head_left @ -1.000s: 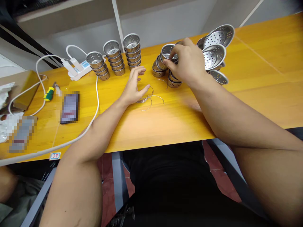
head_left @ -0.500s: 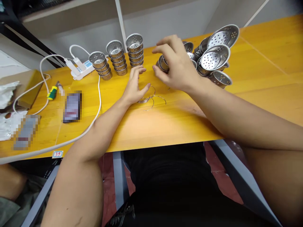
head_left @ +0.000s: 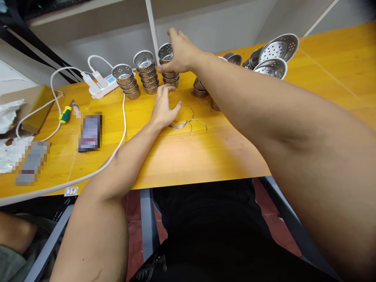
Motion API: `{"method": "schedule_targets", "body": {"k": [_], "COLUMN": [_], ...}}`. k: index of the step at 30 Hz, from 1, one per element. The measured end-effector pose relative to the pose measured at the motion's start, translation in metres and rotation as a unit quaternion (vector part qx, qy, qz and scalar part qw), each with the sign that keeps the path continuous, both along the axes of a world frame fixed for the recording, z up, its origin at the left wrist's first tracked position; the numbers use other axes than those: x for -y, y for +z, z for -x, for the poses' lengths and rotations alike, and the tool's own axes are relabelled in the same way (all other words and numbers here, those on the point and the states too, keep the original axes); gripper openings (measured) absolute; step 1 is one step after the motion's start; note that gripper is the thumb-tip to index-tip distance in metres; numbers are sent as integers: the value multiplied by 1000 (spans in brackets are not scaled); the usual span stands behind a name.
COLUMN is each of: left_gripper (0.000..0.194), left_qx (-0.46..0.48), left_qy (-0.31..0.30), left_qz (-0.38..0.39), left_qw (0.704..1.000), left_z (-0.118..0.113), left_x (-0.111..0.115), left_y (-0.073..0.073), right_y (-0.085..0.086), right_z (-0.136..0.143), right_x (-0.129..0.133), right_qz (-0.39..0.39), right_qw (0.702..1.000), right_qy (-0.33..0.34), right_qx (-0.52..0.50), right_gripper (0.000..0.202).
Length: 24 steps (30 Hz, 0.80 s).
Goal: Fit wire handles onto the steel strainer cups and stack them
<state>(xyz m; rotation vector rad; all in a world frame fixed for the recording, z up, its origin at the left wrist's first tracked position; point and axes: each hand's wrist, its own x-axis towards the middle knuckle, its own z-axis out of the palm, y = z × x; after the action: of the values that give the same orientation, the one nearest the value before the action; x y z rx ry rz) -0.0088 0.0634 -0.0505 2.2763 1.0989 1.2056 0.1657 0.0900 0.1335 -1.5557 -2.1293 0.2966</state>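
Observation:
My right hand (head_left: 185, 53) reaches across to the far edge of the table, at the right side of a stack of perforated metal cups (head_left: 170, 77). Its thumb and fingers are spread around the upper cups; whether they touch is unclear. My left hand (head_left: 164, 107) rests in front of that stack with fingers apart, holding nothing. Beside it, on the table, lie several thin curved metal wires (head_left: 188, 124). Two more stacks of the same cups, a middle one (head_left: 149, 76) and a left one (head_left: 127, 82), stand further left. My right forearm hides part of the loose cups (head_left: 200, 89) behind it.
Larger perforated metal bowls (head_left: 277, 51) lean at the back right. On the left are a white power strip (head_left: 102, 88) with cables, a green and yellow screwdriver (head_left: 65, 114) and two blurred phones (head_left: 90, 133). A white cable (head_left: 124, 125) crosses my left forearm.
My right hand has moved left, from above the loose cups on the right to the third cup stack. My left hand has barely shifted.

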Motion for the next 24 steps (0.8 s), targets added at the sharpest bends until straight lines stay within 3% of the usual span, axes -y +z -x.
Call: {"method": "schedule_targets", "body": {"k": [5,11,15,19,24], "left_gripper": [72,94,101,100,105], "left_qx": [5,19,16,11,9], "left_qy": [3,-15,-25,-28,-35], "left_qz": [5,4,14,31,38], "left_qw": [1000,1000,999,999,999], "left_z": [3,0,1,2,0], "left_x": [-6,-10,-12,-12,-12], "left_y": [-8,-13,-13,-17,-19], "right_y": [-8,-8,-6,-3,-4], "right_z": [13,1,-7,-17,-30], "right_x": [-8,9,17,27,63], "right_qz": [13,-8,-18,-70,-118], "right_qw": [999,999,999,997,984], "right_qy": [-28,-10,-5,-2,61], "right_qx": [32,47,41,-27,-116], "right_gripper": [95,80,80,85,62]}}
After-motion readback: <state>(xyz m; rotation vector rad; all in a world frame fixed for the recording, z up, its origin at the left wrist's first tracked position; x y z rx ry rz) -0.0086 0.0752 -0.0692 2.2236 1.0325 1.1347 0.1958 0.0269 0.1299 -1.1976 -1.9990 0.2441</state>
